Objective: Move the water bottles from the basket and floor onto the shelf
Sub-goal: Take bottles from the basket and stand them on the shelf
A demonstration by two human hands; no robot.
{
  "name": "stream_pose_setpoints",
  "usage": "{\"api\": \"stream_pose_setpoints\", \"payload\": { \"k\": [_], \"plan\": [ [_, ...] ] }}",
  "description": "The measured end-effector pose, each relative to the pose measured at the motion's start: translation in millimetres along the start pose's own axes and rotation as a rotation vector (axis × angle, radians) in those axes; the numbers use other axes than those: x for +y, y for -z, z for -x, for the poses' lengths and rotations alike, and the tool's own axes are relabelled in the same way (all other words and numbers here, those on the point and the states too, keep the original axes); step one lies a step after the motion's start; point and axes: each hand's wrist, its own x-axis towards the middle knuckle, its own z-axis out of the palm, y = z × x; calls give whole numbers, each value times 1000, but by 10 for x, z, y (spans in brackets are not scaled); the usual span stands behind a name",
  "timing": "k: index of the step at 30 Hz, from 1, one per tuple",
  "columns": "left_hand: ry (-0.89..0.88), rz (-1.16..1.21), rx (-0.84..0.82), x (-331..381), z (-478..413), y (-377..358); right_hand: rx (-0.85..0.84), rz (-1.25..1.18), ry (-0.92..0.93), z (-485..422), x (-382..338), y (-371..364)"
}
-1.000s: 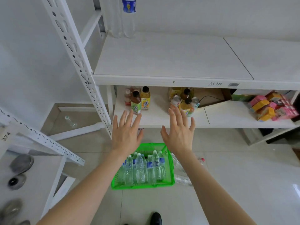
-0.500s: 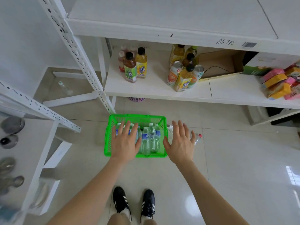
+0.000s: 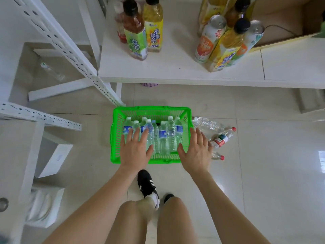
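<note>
A green plastic basket [image 3: 154,112] stands on the tiled floor below the white shelf [image 3: 175,74]. Several clear water bottles [image 3: 169,136] with blue labels stand upright inside it. My left hand [image 3: 135,150] hovers open over the basket's left half, fingers spread above the bottle tops. My right hand [image 3: 196,152] is open over the basket's right rim. Loose bottles lie on the floor right of the basket: a clear one [image 3: 209,123] and a red-capped one [image 3: 223,138].
Tea bottles [image 3: 139,36] and drink cans [image 3: 209,39] stand on the shelf, with a cardboard box [image 3: 281,23] behind them. A slanted white upright [image 3: 70,50] runs down to the basket's left. My shoe [image 3: 147,185] and knees are just before the basket. Another bottle [image 3: 52,72] lies far left.
My view has dropped from the shelf to the floor as I crouch. Both open hands came down from shelf height to just over the basket.
</note>
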Motion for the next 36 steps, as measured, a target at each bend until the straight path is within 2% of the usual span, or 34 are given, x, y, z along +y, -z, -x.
{"api": "stream_pose_setpoints", "payload": {
  "k": [13,21,28,32,36],
  "plan": [
    [123,103,-149,-349,-933,-1839,-145,-77,-62,-999,306,-1913],
    [358,396,-230,-431,-1242,-2856,-209,-122,-137,-1456,505,-2905],
    [505,607,-222,-486,-1484,-3251,-223,-171,-244,-1728,498,-3383],
    [631,578,-242,-443,-1637,-3279,-230,-140,-296,-1880,486,-3471],
    [674,606,-298,-499,-1743,-3247,-229,-149,-339,-2010,479,-3481]
  ]
}}
